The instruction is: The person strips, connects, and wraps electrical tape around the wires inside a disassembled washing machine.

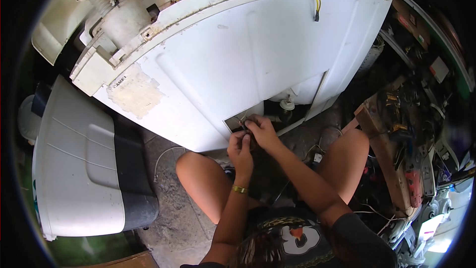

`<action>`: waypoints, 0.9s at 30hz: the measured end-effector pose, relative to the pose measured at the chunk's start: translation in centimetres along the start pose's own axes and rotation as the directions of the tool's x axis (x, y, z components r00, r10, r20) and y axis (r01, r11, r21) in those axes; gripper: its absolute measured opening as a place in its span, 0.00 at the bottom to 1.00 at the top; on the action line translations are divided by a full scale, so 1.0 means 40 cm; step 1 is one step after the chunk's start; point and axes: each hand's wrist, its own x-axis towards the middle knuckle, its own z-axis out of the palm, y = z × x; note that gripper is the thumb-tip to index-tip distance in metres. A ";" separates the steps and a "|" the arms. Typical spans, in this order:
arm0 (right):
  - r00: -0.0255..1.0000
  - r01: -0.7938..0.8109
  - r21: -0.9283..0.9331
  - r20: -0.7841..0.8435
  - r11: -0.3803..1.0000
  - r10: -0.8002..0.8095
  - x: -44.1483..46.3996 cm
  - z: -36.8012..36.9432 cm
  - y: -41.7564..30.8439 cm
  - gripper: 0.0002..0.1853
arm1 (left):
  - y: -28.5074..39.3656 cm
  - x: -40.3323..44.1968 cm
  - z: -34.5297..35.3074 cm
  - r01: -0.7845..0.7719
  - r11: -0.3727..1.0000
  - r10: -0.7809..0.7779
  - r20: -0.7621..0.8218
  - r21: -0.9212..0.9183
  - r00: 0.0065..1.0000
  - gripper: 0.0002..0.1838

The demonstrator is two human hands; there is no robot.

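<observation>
A large white appliance (238, 59) stands before me, with an opening low in its side panel. At the opening's left corner, my left hand (240, 149) is closed, thumb and fingers pinched together. Just above and to its right, my right hand (260, 130) is pinched as well, the two almost touching. Thin wires (242, 119) show beside the fingertips. What the fingers hold is too small and dark to make out. Inside the opening, right of my hands, sits a round whitish fitting (287, 104).
A white and dark grey casing (84, 164) stands on the floor at left. Yellow wires with a black connector (316, 16) hang over the panel's top. To the right are a wooden box (386, 159) with tools and assorted parts. A cable lies on the floor (173, 203).
</observation>
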 end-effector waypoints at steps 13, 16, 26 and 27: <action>0.984 0.151 -0.118 -0.078 0.982 -0.160 -0.020 -0.002 -0.078 0.08 | -0.003 -0.005 0.010 0.131 0.970 -0.153 -0.095 -0.205 0.984 0.10; 0.857 0.493 -0.512 0.150 0.703 -0.492 -0.056 -0.003 -0.128 0.09 | -0.025 -0.011 0.038 -0.085 0.996 0.077 -0.209 -0.032 0.975 0.10; 0.936 0.348 -0.076 -0.024 0.934 -0.351 -0.030 -0.053 -0.071 0.09 | -0.035 0.018 -0.043 -0.076 0.997 0.076 -0.148 0.000 0.986 0.04; 0.976 0.183 0.164 -0.152 0.969 -0.158 -0.034 -0.075 -0.073 0.09 | -0.025 0.027 -0.053 -0.013 0.989 -0.008 -0.140 -0.146 0.990 0.03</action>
